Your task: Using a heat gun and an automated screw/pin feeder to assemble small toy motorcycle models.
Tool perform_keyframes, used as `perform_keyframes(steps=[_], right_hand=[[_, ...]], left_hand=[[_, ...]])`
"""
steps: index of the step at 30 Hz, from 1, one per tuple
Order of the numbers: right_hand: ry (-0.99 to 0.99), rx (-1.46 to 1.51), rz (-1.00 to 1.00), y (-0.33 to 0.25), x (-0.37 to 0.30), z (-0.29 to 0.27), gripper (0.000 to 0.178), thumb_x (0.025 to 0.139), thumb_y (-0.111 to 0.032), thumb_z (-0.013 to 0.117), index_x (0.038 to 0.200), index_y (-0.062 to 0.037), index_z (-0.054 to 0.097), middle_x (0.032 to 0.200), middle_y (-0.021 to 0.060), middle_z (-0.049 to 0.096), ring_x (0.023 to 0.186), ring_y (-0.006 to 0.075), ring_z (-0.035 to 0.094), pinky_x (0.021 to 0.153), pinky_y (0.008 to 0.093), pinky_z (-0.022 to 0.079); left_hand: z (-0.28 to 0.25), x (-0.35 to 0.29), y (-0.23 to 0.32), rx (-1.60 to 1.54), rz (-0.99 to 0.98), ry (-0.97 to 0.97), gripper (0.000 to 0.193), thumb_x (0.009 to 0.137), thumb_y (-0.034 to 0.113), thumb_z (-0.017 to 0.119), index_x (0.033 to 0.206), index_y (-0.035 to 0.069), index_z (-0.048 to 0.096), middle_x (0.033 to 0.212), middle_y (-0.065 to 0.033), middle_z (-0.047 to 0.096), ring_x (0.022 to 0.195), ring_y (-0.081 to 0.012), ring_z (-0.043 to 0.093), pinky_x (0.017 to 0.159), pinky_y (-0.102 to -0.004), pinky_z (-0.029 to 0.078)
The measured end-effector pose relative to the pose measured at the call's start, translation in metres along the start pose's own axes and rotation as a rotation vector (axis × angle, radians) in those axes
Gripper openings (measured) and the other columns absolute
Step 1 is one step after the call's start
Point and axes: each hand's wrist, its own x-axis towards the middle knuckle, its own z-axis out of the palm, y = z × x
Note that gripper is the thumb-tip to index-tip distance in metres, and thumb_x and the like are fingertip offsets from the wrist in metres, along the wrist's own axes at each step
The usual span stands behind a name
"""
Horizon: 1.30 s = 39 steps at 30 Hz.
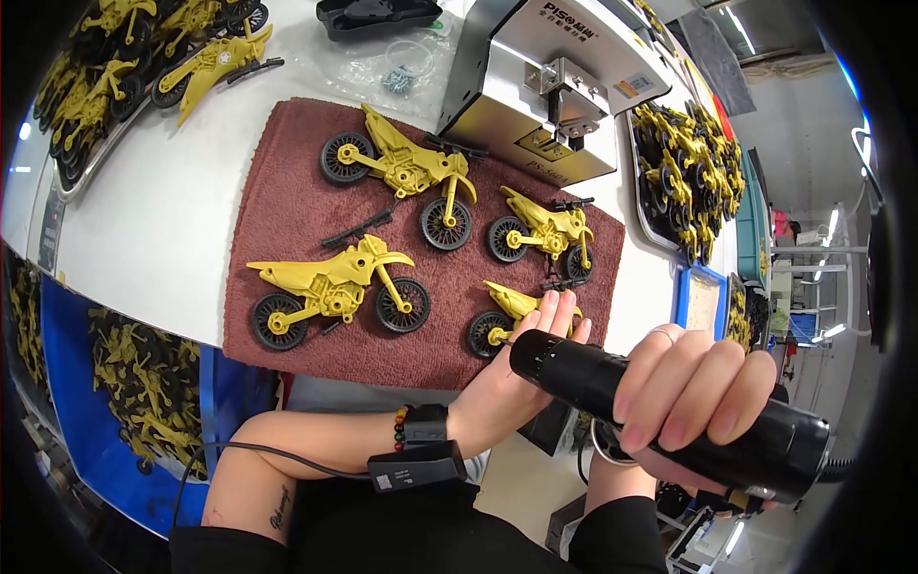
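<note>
My right hand point(684, 387) is wrapped round a black electric screwdriver point(583, 373), whose front end points left over my left hand. My left hand point(507, 387) reaches across a yellow toy motorcycle point(513, 302) at the towel's near right, its fingers stretched out and lying against the toy. The screwdriver hides part of that hand and of the motorcycle; its tip is not clear. Three other yellow toy motorcycles with black wheels lie on the brown towel point(382, 359): one at the near left point(330, 287), one at the back point(406, 167), one at the right point(545, 230).
A grey metal screw-feeding machine point(535, 96) stands behind the towel. A bag with small screws point(398, 78) and a black tray point(378, 17) lie at the back. Piled toy motorcycles fill trays at the far left point(100, 72) and right point(684, 172), and a blue bin point(81, 421) below.
</note>
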Motion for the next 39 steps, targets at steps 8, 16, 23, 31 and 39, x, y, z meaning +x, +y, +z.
perform_keyframes(steps=[8, 16, 23, 31, 39], right_hand=[[-0.125, -0.021, 0.014, 0.007, 0.011, 0.002, 0.005, 0.084, -0.003, 0.053, 0.081, 0.0011, 0.053, 0.079, 0.0183, 0.061, 0.062, 0.0292, 0.061, 0.057, 0.0391, 0.051], [0.272, 0.047, -0.286, -0.023, 0.048, 0.005, 0.020, 0.073, -0.014, 0.065, 0.079, -0.0080, 0.047, 0.067, -0.0016, 0.049, 0.049, 0.0085, 0.050, 0.056, 0.0227, 0.040], [0.242, -0.072, -0.140, -0.013, 0.110, -0.050, 0.083, 0.061, -0.078, 0.045, 0.090, 0.0002, 0.049, 0.081, 0.0094, 0.046, 0.064, 0.0179, 0.045, 0.068, 0.0314, 0.036], [0.288, -0.137, -0.078, 0.001, 0.119, -0.073, 0.094, 0.061, -0.085, 0.034, 0.090, 0.0027, 0.053, 0.078, 0.0117, 0.049, 0.062, 0.0203, 0.046, 0.064, 0.0321, 0.038], [0.217, 0.017, -0.026, 0.006, 0.090, -0.039, 0.073, 0.063, -0.069, 0.057, 0.096, -0.0045, 0.046, 0.082, 0.0049, 0.044, 0.063, 0.0142, 0.045, 0.065, 0.0287, 0.035]], left_hand=[[-0.003, 0.001, -0.002, -0.103, -0.008, -0.008, 0.045, 0.089, 0.022, 0.040, 0.129, 0.002, 0.039, 0.129, -0.0267, 0.041, 0.121, -0.0376, 0.042, 0.101, -0.0406, 0.034], [-0.005, -0.005, 0.001, 0.100, -0.008, -0.078, 0.050, 0.087, 0.023, 0.036, 0.132, 0.002, 0.039, 0.137, -0.0219, 0.037, 0.128, -0.0326, 0.035, 0.109, -0.0408, 0.020], [-0.008, -0.002, -0.002, -0.045, -0.020, -0.035, 0.049, 0.084, 0.016, 0.041, 0.132, 0.003, 0.040, 0.133, -0.0233, 0.040, 0.124, -0.0336, 0.039, 0.106, -0.0379, 0.029], [-0.005, -0.004, 0.000, 0.018, -0.024, 0.014, 0.047, 0.085, 0.014, 0.040, 0.131, 0.004, 0.041, 0.134, -0.0230, 0.039, 0.124, -0.0328, 0.041, 0.105, -0.0373, 0.031], [-0.005, -0.003, -0.002, -0.054, -0.042, -0.019, 0.049, 0.083, 0.016, 0.042, 0.130, 0.004, 0.042, 0.133, -0.0225, 0.040, 0.125, -0.0315, 0.039, 0.105, -0.0376, 0.031]])
